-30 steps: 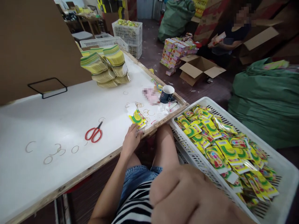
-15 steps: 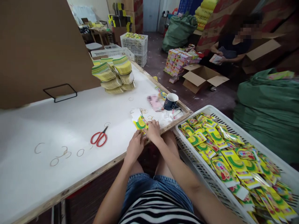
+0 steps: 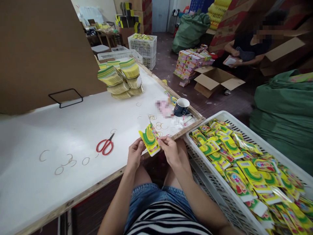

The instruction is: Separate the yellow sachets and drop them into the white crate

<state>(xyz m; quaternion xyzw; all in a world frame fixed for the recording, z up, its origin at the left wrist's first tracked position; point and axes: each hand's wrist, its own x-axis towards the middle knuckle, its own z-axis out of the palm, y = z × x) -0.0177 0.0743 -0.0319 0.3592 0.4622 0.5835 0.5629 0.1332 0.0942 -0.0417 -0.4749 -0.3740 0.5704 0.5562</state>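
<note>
While both hands sit at the table's near edge, layout L to R: brown cardboard sheet [image 3: 36, 49] leans upright at back left, black wire rectangle [image 3: 65, 98] at its foot. White tabletop w/ wooden rim [image 3: 49, 130] carries loose tan rubber bands [image 3: 66, 161] near left, red-handled scissors [image 3: 105, 146] just right of them, closed. Banded bundles of yellow-green sachets [image 3: 121, 78] stacked further back, mid-table.

Left hand [image 3: 135, 155] closed, thumb + fingers pinching lower left edge of a small stack of yellow-green sachets [image 3: 149, 140]. Stack held up off the surface, tilted, just above table edge, between both hands. Right hand [image 3: 171, 150] closed too, fingertips gripping stack's right edge.

More rubber bands [image 3: 156, 122] lie behind the stack. Dark blue mug [image 3: 181, 107] stands near the table's right corner. White plastic slotted crate [image 3: 220, 202] right of person's knees, full of loose yellow sachets [image 3: 244, 163]. Open cardboard box [image 3: 215, 80] on floor beyond; another person [image 3: 244, 49] sits behind it holding a packet. Green sack [image 3: 283, 114] far right.
</note>
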